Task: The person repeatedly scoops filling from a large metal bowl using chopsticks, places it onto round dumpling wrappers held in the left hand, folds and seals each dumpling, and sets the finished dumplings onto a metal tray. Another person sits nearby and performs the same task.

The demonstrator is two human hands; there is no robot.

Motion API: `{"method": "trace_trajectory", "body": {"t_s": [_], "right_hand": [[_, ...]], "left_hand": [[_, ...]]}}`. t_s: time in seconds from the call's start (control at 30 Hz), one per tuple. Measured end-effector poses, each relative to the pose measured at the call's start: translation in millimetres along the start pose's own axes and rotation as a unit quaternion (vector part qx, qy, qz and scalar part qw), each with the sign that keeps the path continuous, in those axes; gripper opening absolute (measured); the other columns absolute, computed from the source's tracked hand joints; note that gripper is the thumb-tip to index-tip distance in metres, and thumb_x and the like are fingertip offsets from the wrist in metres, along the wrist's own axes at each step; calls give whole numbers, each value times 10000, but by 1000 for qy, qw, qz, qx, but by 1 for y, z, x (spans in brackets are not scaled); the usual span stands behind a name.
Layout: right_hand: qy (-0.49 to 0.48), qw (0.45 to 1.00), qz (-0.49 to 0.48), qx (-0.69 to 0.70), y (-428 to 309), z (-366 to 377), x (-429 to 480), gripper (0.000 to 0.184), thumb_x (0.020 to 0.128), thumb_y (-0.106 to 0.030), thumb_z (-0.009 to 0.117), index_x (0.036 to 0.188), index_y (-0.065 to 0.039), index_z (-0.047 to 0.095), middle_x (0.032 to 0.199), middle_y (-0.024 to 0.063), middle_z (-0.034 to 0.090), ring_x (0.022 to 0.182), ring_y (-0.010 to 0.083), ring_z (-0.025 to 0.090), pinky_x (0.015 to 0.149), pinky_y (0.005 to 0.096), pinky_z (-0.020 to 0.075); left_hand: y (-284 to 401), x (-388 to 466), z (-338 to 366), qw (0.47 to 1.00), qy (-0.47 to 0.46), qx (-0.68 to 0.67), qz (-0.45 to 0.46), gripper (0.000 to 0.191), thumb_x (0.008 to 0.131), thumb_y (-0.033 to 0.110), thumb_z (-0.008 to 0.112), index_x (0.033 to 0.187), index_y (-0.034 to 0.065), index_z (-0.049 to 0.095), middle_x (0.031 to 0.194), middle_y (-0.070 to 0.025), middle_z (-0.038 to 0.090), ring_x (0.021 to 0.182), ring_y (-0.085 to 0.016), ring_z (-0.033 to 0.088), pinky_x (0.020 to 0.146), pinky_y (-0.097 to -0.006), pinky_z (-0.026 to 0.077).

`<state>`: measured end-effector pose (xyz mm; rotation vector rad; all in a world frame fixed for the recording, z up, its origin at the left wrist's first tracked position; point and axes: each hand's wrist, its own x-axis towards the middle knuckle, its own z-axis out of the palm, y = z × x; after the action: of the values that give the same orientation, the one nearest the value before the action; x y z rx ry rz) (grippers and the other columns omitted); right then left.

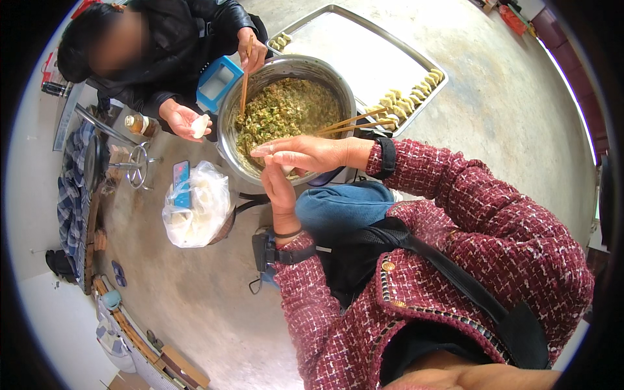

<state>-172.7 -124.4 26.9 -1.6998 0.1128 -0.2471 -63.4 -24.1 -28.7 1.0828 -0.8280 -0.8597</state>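
My right hand [309, 152] and my left hand [280, 187] meet over the near rim of a large steel bowl [347, 85]. Between them a small white piece of dough [287, 169], perhaps a dumpling, shows in part; fingers hide the rest. Flour whitens my fingertips. Chopped filling with green bits [280, 109] fills much of the bowl. A pair of wooden chopsticks [351, 122] rests across its rim beside my right hand. Folded dumplings [397, 105] lie along the near edge of a metal-rimmed tray [390, 44], with a few more at its far left corner.
Across the bowl, a person in black holds chopsticks [244, 80] in the filling and a round wrapper [200, 126] on the other palm. Nearby are a blue container [207, 97], a jar [139, 125], a plastic bag [197, 226] with a phone [181, 183] on it, and a wheeled stool [92, 161].
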Motion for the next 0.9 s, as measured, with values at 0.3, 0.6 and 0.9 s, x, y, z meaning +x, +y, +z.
{"method": "trace_trajectory", "body": {"t_s": [0.3,0.6,0.9], "right_hand": [[15,995,43,92,0,3,-8,429,1000,-313,275,1348,-119,435,1384,21,409,848,102,544,621,209,494],[22,989,53,136,-2,5,-11,423,993,-286,276,1257,-60,517,1355,33,448,620,76,522,565,195,465],[86,982,64,157,-2,15,-16,404,994,-296,297,1208,-76,560,1017,21,606,527,61,490,476,189,435]], "left_hand": [[3,1,4,994,32,18,-102,453,975,333,314,938,-12,606,801,-62,616,741,-126,567,664,-251,429],[30,-3,23,992,49,-1,-117,444,955,317,304,829,-14,573,654,-69,579,556,-152,559,520,-247,436],[28,-6,28,995,28,59,-74,392,969,261,314,871,-30,558,750,-90,589,647,-174,577,583,-265,455]]}}
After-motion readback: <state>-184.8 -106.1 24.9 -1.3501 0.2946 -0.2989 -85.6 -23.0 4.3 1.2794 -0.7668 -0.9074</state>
